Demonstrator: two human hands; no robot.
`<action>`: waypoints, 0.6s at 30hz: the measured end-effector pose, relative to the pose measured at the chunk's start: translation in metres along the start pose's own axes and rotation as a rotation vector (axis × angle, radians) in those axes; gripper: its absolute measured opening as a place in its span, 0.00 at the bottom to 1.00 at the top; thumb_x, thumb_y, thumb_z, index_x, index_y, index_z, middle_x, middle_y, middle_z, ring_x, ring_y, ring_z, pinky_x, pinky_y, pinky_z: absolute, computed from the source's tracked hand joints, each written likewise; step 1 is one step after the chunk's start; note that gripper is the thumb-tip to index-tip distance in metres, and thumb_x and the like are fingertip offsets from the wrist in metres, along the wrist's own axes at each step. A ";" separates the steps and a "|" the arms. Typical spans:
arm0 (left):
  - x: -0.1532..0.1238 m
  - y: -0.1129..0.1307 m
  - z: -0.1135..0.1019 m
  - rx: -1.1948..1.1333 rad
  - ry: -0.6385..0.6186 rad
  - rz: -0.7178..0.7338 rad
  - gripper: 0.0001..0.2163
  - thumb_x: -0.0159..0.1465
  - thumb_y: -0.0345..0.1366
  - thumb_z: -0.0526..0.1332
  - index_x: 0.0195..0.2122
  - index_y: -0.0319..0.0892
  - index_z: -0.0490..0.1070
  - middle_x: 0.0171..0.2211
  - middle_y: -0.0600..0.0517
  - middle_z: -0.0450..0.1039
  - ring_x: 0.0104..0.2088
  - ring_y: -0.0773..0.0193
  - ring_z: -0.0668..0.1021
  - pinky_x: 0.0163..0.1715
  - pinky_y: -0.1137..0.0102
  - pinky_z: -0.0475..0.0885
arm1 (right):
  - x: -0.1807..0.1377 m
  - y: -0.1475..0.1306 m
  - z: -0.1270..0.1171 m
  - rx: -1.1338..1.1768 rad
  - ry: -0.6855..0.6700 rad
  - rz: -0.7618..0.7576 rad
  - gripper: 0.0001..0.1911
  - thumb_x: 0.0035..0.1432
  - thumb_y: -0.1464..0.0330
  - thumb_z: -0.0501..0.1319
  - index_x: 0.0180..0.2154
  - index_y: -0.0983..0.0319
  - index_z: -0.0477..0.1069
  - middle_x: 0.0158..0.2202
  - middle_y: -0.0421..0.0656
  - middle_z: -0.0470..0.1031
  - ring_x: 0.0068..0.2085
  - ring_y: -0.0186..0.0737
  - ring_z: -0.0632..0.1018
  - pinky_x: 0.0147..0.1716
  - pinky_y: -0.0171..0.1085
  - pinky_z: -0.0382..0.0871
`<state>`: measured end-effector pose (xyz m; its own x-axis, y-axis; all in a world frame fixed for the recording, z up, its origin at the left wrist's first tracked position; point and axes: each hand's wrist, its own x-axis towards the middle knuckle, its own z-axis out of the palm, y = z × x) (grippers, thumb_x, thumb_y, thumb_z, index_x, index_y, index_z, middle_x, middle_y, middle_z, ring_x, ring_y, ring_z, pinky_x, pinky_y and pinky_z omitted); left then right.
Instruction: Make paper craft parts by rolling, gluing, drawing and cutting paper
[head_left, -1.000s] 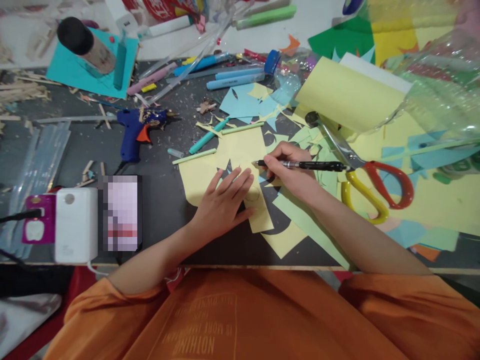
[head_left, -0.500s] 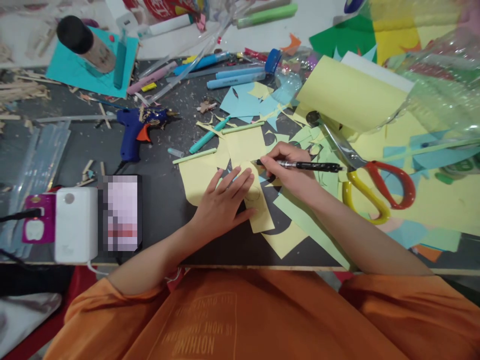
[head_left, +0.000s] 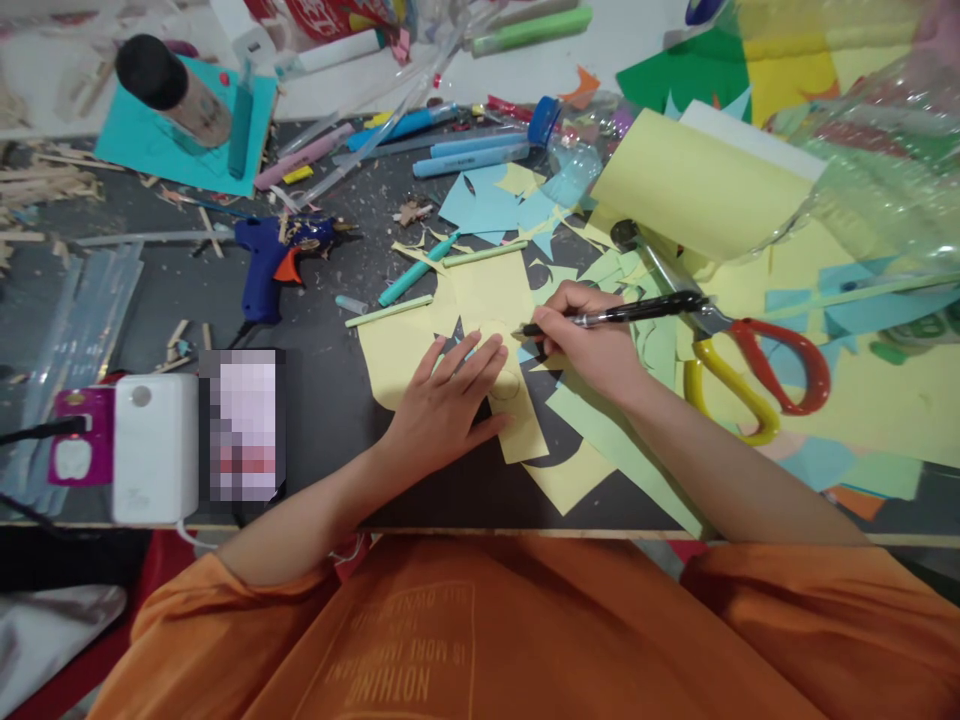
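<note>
My left hand (head_left: 450,395) lies flat with fingers spread on a pale yellow paper strip (head_left: 523,430) that bears a drawn round outline. Between the thumb and fingers of my right hand (head_left: 592,340) is a black pen (head_left: 637,308), its tip at the right edge of the yellow paper just beyond my left fingertips. Under and beyond my left hand lie more yellow paper pieces (head_left: 491,285), two with rolled green strips along their upper edges. A teal marker (head_left: 418,270) rests behind them. Green paper scraps (head_left: 600,425) lie beneath my right wrist.
Scissors with red and yellow handles (head_left: 787,375) lie right of my right hand. A blue glue gun (head_left: 262,265), a phone (head_left: 244,425) and a white power bank (head_left: 154,450) sit on the left. Behind are markers (head_left: 472,160), a clear plastic bottle (head_left: 574,145) and coloured paper.
The pen has tilted in my right hand, its back end rising and swinging away from me, and its tip has shifted slightly. My left hand stays in place.
</note>
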<state>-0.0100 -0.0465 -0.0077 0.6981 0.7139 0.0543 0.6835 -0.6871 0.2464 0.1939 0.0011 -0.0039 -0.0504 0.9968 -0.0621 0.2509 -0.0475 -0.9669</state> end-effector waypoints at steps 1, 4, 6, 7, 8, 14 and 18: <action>0.000 0.000 -0.001 -0.010 -0.013 -0.007 0.27 0.70 0.47 0.49 0.65 0.36 0.56 0.63 0.40 0.65 0.66 0.49 0.64 0.64 0.50 0.57 | 0.000 0.000 0.000 0.023 0.015 -0.002 0.16 0.53 0.72 0.59 0.17 0.58 0.59 0.14 0.34 0.64 0.19 0.30 0.66 0.22 0.34 0.63; 0.002 -0.002 -0.002 -0.037 -0.036 -0.022 0.26 0.70 0.45 0.50 0.65 0.35 0.56 0.64 0.38 0.64 0.66 0.48 0.63 0.64 0.49 0.59 | 0.000 0.000 0.000 0.079 0.023 -0.006 0.16 0.52 0.73 0.59 0.16 0.58 0.57 0.12 0.33 0.63 0.17 0.30 0.67 0.22 0.33 0.65; 0.003 -0.004 -0.003 -0.048 -0.032 -0.012 0.25 0.70 0.43 0.51 0.64 0.34 0.57 0.64 0.36 0.63 0.67 0.48 0.63 0.63 0.49 0.60 | 0.000 0.000 -0.001 0.097 -0.007 -0.006 0.15 0.52 0.72 0.58 0.17 0.58 0.59 0.12 0.33 0.63 0.18 0.30 0.69 0.22 0.33 0.66; 0.003 -0.005 -0.003 -0.050 -0.025 0.001 0.24 0.70 0.42 0.52 0.63 0.35 0.59 0.64 0.35 0.62 0.67 0.47 0.63 0.62 0.49 0.61 | 0.000 0.000 -0.001 0.101 -0.023 -0.005 0.14 0.51 0.71 0.58 0.17 0.58 0.59 0.12 0.33 0.64 0.18 0.30 0.69 0.21 0.33 0.66; 0.004 -0.006 -0.004 -0.048 -0.013 0.021 0.22 0.69 0.41 0.53 0.61 0.36 0.61 0.64 0.35 0.63 0.66 0.47 0.64 0.62 0.49 0.63 | 0.000 -0.001 -0.001 0.102 -0.038 -0.005 0.14 0.51 0.71 0.58 0.17 0.58 0.60 0.13 0.34 0.64 0.17 0.30 0.69 0.21 0.33 0.65; 0.004 -0.004 -0.005 0.033 0.133 0.125 0.13 0.68 0.35 0.56 0.52 0.45 0.71 0.53 0.41 0.73 0.54 0.52 0.76 0.53 0.56 0.73 | -0.001 -0.002 -0.001 0.103 -0.106 0.044 0.14 0.49 0.70 0.59 0.16 0.59 0.57 0.14 0.34 0.64 0.18 0.29 0.67 0.18 0.31 0.62; 0.002 -0.005 -0.004 0.005 0.114 0.131 0.15 0.68 0.34 0.56 0.55 0.45 0.70 0.56 0.39 0.70 0.57 0.49 0.74 0.55 0.51 0.71 | -0.002 -0.001 -0.001 0.098 -0.167 0.018 0.15 0.49 0.69 0.59 0.16 0.58 0.56 0.14 0.34 0.62 0.18 0.28 0.64 0.17 0.31 0.59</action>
<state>-0.0127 -0.0406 -0.0050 0.7526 0.6288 0.1955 0.5895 -0.7756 0.2255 0.1944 -0.0003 -0.0026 -0.2090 0.9715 -0.1118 0.1582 -0.0792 -0.9842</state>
